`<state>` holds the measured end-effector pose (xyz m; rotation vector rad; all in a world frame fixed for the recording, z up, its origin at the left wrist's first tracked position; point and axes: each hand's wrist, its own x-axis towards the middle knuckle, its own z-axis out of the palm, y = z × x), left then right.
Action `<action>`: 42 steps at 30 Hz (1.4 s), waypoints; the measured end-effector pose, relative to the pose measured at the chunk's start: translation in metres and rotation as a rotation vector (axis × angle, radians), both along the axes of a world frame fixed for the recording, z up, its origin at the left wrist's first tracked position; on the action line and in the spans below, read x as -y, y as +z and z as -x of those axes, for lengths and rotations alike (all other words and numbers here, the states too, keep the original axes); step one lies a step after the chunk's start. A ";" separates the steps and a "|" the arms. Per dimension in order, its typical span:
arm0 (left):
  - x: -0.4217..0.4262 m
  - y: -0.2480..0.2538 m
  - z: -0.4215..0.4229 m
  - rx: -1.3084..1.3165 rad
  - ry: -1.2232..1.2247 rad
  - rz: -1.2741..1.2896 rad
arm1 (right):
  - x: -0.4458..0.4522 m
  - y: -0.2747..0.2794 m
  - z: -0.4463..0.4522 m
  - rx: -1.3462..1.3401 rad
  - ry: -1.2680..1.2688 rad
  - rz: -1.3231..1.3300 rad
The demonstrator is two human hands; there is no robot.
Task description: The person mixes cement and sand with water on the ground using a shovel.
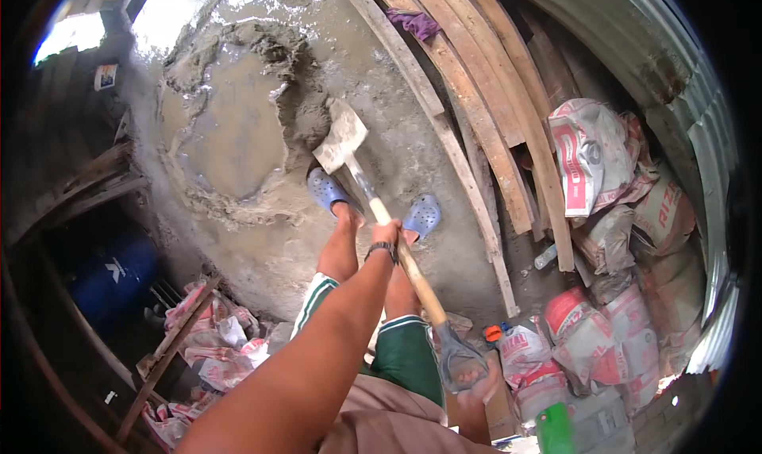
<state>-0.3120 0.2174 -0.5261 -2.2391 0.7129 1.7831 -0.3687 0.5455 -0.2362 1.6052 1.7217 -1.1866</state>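
A shovel [416, 278] slants across the view, its flat blade [344, 136] against the edge of a ring of wet grey mortar [295, 69]. Inside the ring lies a pool of murky water [234, 125]. My left hand [386, 233], with a dark band on its wrist, wraps round the middle of the wooden shaft. At the near end, my right hand [479, 377] is closed on the dark D-shaped handle [456, 351]. The blade lies just beyond my feet, which wear blue clogs [423, 216].
Long wooden planks [476, 97] run along the right, with a purple cloth [414, 24] on them. Cement bags [591, 156] pile up beside a corrugated metal wall [667, 49]. At left are a blue drum [107, 271] and crumpled bags [230, 363]. A green object [554, 428] is near the bottom.
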 end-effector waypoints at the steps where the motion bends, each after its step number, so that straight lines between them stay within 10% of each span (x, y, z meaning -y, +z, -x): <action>1: 0.000 -0.029 -0.011 -0.034 0.067 0.019 | 0.017 0.001 -0.001 0.000 -0.009 0.018; 8: 0.118 0.048 0.035 -0.348 0.345 0.010 | 0.105 0.032 0.020 -0.125 0.018 0.181; 11: 0.174 0.080 0.041 -0.492 0.594 0.047 | 0.139 0.059 0.023 -0.790 1.431 0.099; 14: 0.198 0.111 0.030 -0.391 0.491 0.115 | 0.166 0.048 0.016 -0.878 1.895 0.401; 22: 0.146 0.165 0.056 -0.649 0.675 0.059 | 0.064 0.068 0.052 -0.798 1.605 0.300; 27: 0.031 0.097 0.087 -0.547 0.547 0.013 | 0.006 0.103 0.097 -0.267 0.122 0.143; 29: -0.012 0.143 0.098 -0.267 0.499 -0.094 | -0.033 0.115 0.097 -0.269 0.106 -0.037; 33: -0.152 0.080 0.059 -0.296 0.608 -0.269 | -0.092 0.139 0.091 -0.243 0.151 -0.167; 42: -0.077 -0.008 -0.019 -0.167 0.653 -0.157 | -0.029 0.030 0.073 -0.236 0.459 -0.145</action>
